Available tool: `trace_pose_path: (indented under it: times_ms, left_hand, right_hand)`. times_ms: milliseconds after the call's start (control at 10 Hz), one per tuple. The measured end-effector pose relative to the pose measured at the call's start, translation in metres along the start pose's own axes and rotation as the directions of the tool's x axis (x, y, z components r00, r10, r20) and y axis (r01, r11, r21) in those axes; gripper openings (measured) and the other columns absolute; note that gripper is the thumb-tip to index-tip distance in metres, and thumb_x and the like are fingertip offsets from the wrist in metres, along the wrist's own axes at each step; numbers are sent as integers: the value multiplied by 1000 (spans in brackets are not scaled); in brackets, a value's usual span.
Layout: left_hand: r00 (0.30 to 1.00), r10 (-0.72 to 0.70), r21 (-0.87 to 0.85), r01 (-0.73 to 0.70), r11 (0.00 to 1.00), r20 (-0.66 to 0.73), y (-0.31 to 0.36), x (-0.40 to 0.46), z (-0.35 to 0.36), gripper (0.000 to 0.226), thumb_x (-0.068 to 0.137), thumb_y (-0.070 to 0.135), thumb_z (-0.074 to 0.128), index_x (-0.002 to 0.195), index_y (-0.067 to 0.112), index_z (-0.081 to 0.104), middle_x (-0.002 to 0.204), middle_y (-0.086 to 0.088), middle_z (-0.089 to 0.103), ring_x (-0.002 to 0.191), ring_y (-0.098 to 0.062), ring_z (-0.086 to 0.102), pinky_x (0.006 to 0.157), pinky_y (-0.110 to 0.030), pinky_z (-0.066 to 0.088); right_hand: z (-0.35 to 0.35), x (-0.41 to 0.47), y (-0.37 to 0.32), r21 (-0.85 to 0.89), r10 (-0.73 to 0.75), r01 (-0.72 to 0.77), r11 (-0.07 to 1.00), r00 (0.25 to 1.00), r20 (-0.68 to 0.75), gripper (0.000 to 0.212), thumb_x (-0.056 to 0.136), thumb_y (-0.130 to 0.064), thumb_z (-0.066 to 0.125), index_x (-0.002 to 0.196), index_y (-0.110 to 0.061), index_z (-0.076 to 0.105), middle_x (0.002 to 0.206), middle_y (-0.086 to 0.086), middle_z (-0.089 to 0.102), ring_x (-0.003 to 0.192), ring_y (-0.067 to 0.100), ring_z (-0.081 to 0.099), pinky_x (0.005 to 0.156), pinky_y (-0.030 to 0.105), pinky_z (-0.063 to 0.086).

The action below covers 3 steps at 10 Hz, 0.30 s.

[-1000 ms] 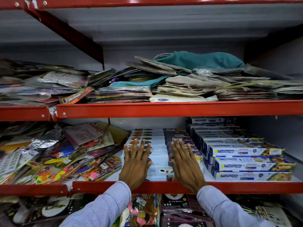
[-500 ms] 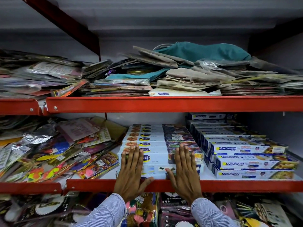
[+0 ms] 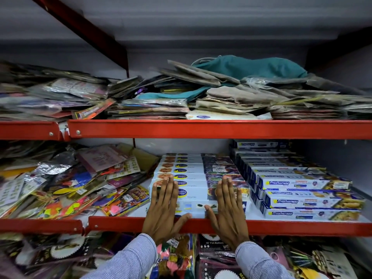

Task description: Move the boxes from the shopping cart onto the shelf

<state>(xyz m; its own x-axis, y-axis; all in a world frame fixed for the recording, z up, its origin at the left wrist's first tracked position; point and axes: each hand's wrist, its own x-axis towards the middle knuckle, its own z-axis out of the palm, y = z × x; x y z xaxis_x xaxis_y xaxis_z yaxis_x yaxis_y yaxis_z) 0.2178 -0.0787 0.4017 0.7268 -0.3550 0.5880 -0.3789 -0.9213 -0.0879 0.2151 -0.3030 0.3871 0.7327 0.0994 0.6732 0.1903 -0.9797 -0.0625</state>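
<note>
both hands, left hand and right hand, flat and open on the cling film boxes at the shelf front edge; stack looks placed, cart not visible.

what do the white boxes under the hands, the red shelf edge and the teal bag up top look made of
White boxes: printed card, slightly glossy, with crisp folded edges. Red shelf edge: painted metal, judging by its sheen and bolts. Teal bag: soft matte cloth, slumped and creased, probably fabric.

Glossy cardboard boxes, painted-metal shelf
</note>
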Motion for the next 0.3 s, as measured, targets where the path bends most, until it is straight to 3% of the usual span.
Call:
trace_pose_path:
  times_ms: [200,300]
  left_hand:
    - [990,4,14,-2,1000,-143,12,17,-77,95,93,68,36,153,2,3,164,-17,-5,151,-30,-6,119,-62,8]
    - [971,-14,-17,11,1000,-238,22,28,-121,95,94,67,37,153,4,-1,164,-16,-10,151,-30,-10,119,-62,6]
  right_hand:
    - [-58,18,-9,32,22,-19,999,994,-104,80,96,-53,36,153,-7,5,164,12,-1,151,27,-3,118,57,15]
    - [-105,31,-19,99,54,-31,995,967,-249,74,94,-50,38,153,-10,15,164,12,5,151,30,-1,118,59,15]
